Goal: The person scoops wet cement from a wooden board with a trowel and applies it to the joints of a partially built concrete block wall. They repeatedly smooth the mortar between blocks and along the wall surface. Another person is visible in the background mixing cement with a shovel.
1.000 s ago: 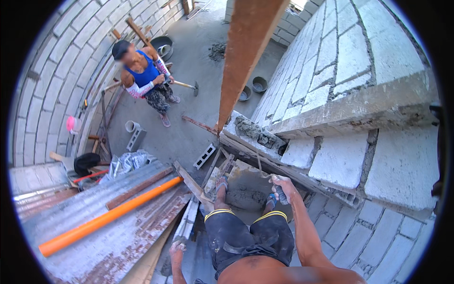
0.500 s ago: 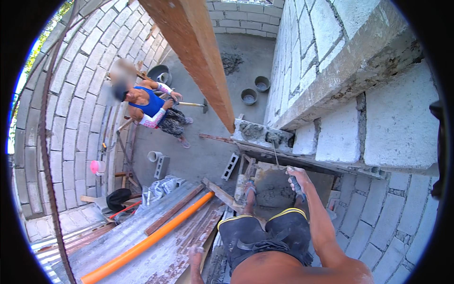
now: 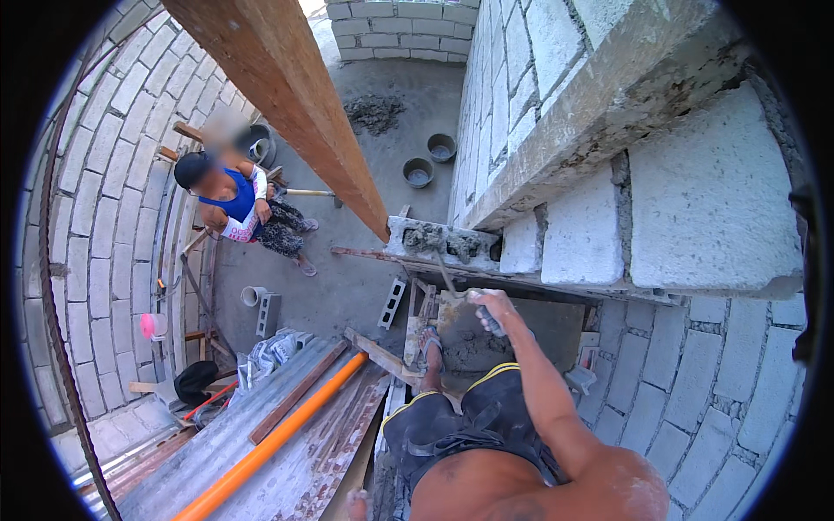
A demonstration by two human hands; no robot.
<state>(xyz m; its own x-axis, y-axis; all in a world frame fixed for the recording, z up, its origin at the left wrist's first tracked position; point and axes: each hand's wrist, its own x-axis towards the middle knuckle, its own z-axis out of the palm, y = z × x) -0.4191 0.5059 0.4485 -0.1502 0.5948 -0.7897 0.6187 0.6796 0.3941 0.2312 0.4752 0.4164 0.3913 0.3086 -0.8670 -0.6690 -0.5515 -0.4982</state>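
Observation:
My right hand (image 3: 497,313) is closed round the handle of a trowel (image 3: 446,274). Its thin blade reaches up to a hollow concrete block (image 3: 398,243) at the end of the wall, where wet mortar (image 3: 426,238) lies on top. Below that hand is a mortar board (image 3: 556,328) with a heap of grey mortar (image 3: 476,349). At the lower edge, my left hand (image 3: 358,504) shows only in part, beside the planks; its fingers are not clear.
A wooden post (image 3: 295,104) rises past the block. Metal sheets (image 3: 234,443) with an orange pipe (image 3: 278,430) lie at lower left. A co-worker (image 3: 230,204) in blue sits by the left wall. Two buckets (image 3: 419,172) stand on the floor beyond, and a loose hollow block (image 3: 392,302) lies nearer.
My right hand and the trowel have moved up toward the block, and the blade now touches the mortar there. My left hand has dropped toward the lower edge. The whole view has shifted.

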